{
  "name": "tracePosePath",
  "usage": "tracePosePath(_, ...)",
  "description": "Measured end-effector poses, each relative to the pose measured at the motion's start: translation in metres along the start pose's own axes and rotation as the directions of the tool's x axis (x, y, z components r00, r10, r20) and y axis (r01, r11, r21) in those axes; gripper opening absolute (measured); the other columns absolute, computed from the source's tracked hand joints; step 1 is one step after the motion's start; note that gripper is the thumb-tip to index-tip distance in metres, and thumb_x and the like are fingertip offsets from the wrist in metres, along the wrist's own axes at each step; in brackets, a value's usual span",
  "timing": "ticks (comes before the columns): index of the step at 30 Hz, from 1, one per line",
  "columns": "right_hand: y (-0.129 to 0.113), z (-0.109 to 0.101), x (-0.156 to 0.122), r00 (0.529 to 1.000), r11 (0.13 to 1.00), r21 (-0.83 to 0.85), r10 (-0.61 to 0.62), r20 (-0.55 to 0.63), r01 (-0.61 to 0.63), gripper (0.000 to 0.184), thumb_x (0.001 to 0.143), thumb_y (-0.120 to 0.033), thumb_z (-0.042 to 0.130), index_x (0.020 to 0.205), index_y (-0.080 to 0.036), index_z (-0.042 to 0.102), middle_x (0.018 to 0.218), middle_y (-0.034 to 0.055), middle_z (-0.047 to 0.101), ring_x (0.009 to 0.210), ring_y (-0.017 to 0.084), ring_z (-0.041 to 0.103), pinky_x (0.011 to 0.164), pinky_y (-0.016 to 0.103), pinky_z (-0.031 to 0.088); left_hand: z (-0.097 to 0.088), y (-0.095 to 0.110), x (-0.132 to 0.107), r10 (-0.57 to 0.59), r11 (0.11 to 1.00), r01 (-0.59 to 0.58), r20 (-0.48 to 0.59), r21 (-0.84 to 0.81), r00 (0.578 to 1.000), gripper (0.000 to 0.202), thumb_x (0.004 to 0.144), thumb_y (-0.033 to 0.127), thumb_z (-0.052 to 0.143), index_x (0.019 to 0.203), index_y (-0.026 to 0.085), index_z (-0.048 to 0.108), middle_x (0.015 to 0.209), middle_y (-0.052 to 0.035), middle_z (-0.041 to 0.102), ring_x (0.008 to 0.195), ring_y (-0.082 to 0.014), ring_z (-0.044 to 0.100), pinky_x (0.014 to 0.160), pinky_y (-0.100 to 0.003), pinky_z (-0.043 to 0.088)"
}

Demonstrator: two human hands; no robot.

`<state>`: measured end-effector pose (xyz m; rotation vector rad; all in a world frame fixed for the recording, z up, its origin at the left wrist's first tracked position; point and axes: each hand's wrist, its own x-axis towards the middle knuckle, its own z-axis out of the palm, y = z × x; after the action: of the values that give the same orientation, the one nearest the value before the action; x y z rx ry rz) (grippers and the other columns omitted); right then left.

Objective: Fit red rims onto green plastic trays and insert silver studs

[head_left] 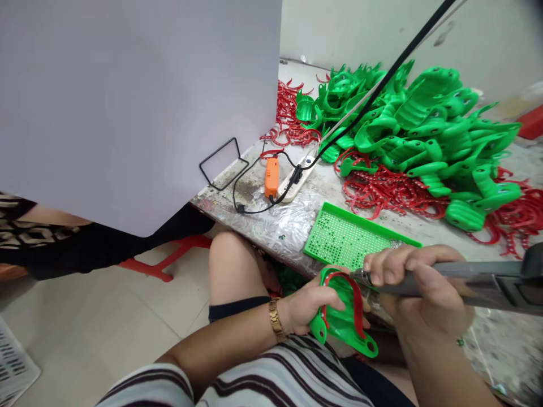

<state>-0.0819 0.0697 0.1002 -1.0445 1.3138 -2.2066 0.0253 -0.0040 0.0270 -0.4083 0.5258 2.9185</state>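
The person's left hand (309,305) is closed around a curved bright-green moulded plastic piece (339,323), held low at the bottom centre of the frame above their lap, with the fingers wrapped over its edge. A thin red curved plastic strip (358,305) lies along the piece's rim and appears fitted to it. The right hand (418,282) is closed firmly around a long grey-handled tool (479,280), whose slim metal tip (358,276) reaches the top of the green piece; the exact contact is hard to see.

As things lie, this one green piece has red attached, while a large heap of bright-green plastic pieces (418,127) fills the upper right of the frame. Loose tangles of red plastic strips (392,195) lie along its near side and at the upper centre, so much of the material appears left to handle. Whether the heaped pieces are finished cannot be told.

A green perforated plastic tray (322,237) sits at the bench's front edge, just beyond the hands. Left of it, an orange box (272,177) and a white power strip (299,180) lie among black cables on the plastic-covered workbench (254,219).
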Motion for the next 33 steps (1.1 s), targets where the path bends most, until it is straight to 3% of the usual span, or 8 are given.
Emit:
tracePosePath(3, 0.002, -0.014, 0.008, 0.97, 0.997, 0.07, 0.014, 0.244, -0.032, 0.025, 0.083, -0.037, 0.061, 0.083, -0.017, 0.047, 0.061, -0.0022, 0.049, 0.053, 0.011, 0.054, 0.056, 0.029, 0.046, -0.001, -0.005, 0.002, -0.074, 0.997, 0.076, 0.072, -0.015, 0.995, 0.064, 0.051, 0.015, 0.055, 0.115, 0.015, 0.052, 0.084, -0.0092, 0.068, 0.069, -0.0244, 0.067, 0.068, -0.037, 0.051)
tracePosePath(7, -0.005, -0.04, 0.024, 0.778, 0.97, 0.225, -0.072, 0.624, -0.09, 0.045, 0.082, -0.061, 0.053, 0.081, -0.017, 0.043, 0.054, -0.0043, 0.047, 0.046, 0.009, 0.053, 0.049, 0.025, 0.046, -0.015, -0.018, 0.004, -0.161, 0.986, 0.164, 0.114, -0.022, 0.98, 0.058, 0.052, 0.016, 0.053, 0.11, 0.013, 0.057, 0.081, -0.0092, 0.068, 0.065, -0.0212, 0.066, 0.065, -0.035, 0.051)
tracePosePath(9, -0.01, -0.05, 0.029, 0.847, 0.966, 0.254, -0.092, 0.524, -0.052, 0.035, 0.086, -0.05, 0.054, 0.079, -0.017, 0.044, 0.05, -0.0056, 0.044, 0.043, 0.008, 0.051, 0.05, 0.025, 0.046, -0.025, -0.024, 0.004, -0.216, 0.976, 0.218, 0.06, -0.03, 0.975, 0.049, 0.055, 0.021, 0.052, 0.103, 0.012, 0.06, 0.077, -0.0093, 0.068, 0.066, -0.0206, 0.066, 0.065, -0.032, 0.051)
tracePosePath(11, -0.01, -0.055, 0.032, 0.962, 0.976, 0.216, -0.091, 0.256, 0.035, 0.027, 0.084, -0.042, 0.058, 0.078, -0.017, 0.049, 0.05, -0.0054, 0.042, 0.043, 0.008, 0.05, 0.052, 0.026, 0.046, -0.032, -0.026, 0.002, -0.268, 0.961, 0.27, 0.053, -0.055, 0.962, 0.044, 0.058, 0.025, 0.05, 0.099, 0.011, 0.062, 0.081, -0.0112, 0.068, 0.071, -0.0218, 0.067, 0.067, -0.033, 0.051)
tracePosePath(15, 0.014, -0.055, 0.033, 0.988, 0.99, -0.082, -0.119, -0.098, 0.111, 0.032, 0.072, -0.044, 0.071, 0.074, -0.017, 0.054, 0.055, -0.0013, 0.05, 0.047, 0.013, 0.052, 0.052, 0.03, 0.045, -0.029, -0.019, 0.0, -0.214, 0.97, 0.224, 0.114, -0.09, 0.97, 0.051, 0.058, 0.019, 0.051, 0.109, 0.019, 0.056, 0.095, -0.0107, 0.068, 0.08, -0.0261, 0.068, 0.071, -0.039, 0.051)
tracePosePath(21, 0.052, -0.058, 0.029, 0.981, 0.978, -0.197, -0.1, -0.164, 0.066, 0.023, 0.072, -0.029, 0.071, 0.074, -0.015, 0.052, 0.056, -0.0011, 0.053, 0.049, 0.013, 0.053, 0.05, 0.028, 0.045, -0.028, -0.005, 0.005, -0.167, 0.986, 0.169, 0.147, -0.002, 0.975, 0.055, 0.06, 0.022, 0.05, 0.114, 0.012, 0.057, 0.092, -0.0134, 0.068, 0.073, -0.0218, 0.066, 0.063, -0.03, 0.049)
tracePosePath(30, 0.067, -0.069, 0.022, 0.972, 0.959, -0.282, -0.052, -0.228, -0.015, 0.023, 0.073, -0.028, 0.068, 0.073, -0.015, 0.049, 0.056, -0.0017, 0.053, 0.049, 0.012, 0.054, 0.052, 0.028, 0.046, -0.022, -0.001, 0.005, -0.118, 0.992, 0.123, 0.15, -0.027, 0.982, 0.061, 0.058, 0.019, 0.05, 0.119, 0.019, 0.053, 0.091, -0.0101, 0.068, 0.072, -0.0212, 0.066, 0.063, -0.031, 0.049)
tracePosePath(33, 0.07, -0.069, 0.02, 0.969, 0.952, -0.304, -0.039, -0.245, -0.038, 0.025, 0.072, -0.03, 0.069, 0.073, -0.015, 0.049, 0.056, -0.0018, 0.053, 0.049, 0.012, 0.054, 0.052, 0.028, 0.047, -0.02, 0.002, 0.005, -0.136, 0.99, 0.139, 0.149, -0.008, 0.979, 0.051, 0.058, 0.022, 0.05, 0.108, 0.012, 0.058, 0.084, -0.0126, 0.067, 0.07, -0.0215, 0.066, 0.061, -0.029, 0.049)
